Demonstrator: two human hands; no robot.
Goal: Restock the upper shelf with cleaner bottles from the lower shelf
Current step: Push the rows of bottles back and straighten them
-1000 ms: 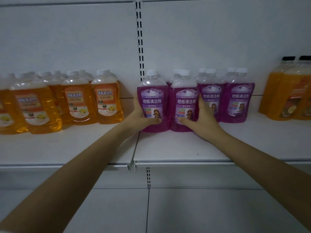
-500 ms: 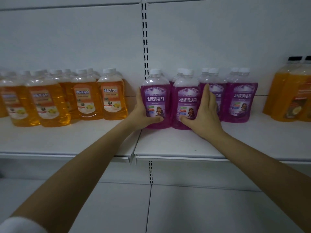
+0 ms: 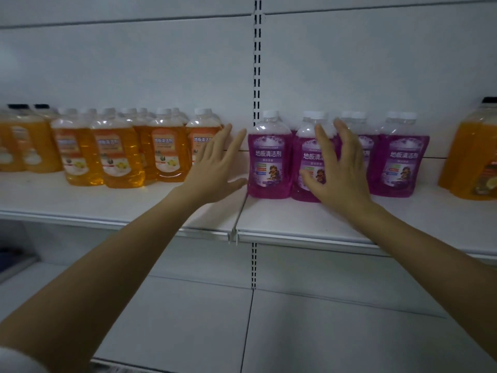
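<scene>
Now holds nothing in the spread left grip point(image 3: 215, 168) or right grip point(image 3: 341, 170); flanks a purple clear-plastic cleaner bottle point(image 3: 270, 162), long axis vertical, just right of the left grip.

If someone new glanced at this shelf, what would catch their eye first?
Two spread hands dominate the middle: the left hand beside the purple floor cleaner bottles, the right hand in front of them. Orange cleaner bottles crowd the shelf to the left, and larger orange jugs stand at the far right.
</scene>
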